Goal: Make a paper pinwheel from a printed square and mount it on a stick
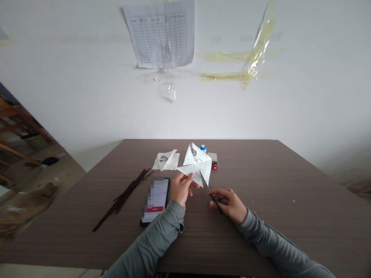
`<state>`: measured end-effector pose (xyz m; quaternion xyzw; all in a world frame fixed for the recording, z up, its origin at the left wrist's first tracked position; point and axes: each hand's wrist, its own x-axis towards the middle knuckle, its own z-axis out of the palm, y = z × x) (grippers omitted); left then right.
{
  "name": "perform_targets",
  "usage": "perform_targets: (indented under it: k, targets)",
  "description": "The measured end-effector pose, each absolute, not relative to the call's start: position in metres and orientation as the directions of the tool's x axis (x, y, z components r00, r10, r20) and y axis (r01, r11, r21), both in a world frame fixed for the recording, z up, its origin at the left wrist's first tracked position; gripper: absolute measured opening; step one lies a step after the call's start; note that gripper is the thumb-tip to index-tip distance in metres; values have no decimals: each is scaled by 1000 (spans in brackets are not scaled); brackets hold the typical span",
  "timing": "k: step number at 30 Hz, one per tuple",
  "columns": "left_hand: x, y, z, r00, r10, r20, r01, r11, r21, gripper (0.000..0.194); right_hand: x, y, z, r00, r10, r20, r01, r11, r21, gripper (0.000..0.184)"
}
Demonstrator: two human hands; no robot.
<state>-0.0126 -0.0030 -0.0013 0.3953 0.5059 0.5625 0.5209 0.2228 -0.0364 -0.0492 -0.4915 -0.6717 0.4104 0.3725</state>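
Observation:
Between the thumb and fingers of my left hand [182, 189] is a printed sheet of paper [205, 164], held up over the table. It has slits running in from its edges, which part it into pointed flaps. My right hand [230, 204] grips a pair of dark scissors [213, 199] by the handles. The blades reach up to the left and meet the paper near its middle, at the lower right slit. Whether the blades are fully closed cannot be made out. Behind the sheet stand a blue-capped bottle [203, 148] and a small red box [214, 167], both partly hidden.
Left of the sheet lies another printed paper [168, 160] with a folded piece on it. A phone [156, 200] with a lit screen lies by my left forearm. Thin dark sticks [124, 197] lie further left on the brown table [278, 181]. A white wall [232, 112] rises behind.

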Motion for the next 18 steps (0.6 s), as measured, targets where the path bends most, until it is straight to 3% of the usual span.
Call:
perform_targets:
  k: [5,8,12,15,18]
  targets:
    - [-15,-1,-2,-159,983,-90,-176,62,982,37,231,-34,-65,-255,959,121,391,217,-894,65]
    - [-16,0,-3,-152,984,-95,-166,69,984,35,247,-31,-62,-380,915,138,364,285,-887,80]
    - [-18,0,-4,-146,983,-111,-159,87,983,32,269,-27,-48,-604,777,178,263,405,-875,83]
    - [-19,0,-4,-133,982,-134,-153,113,982,29,275,-26,-45,-513,799,314,186,461,-868,78]
    - [-19,0,-3,-88,984,-155,-142,141,980,23,274,-26,-47,-256,878,404,187,455,-871,72]
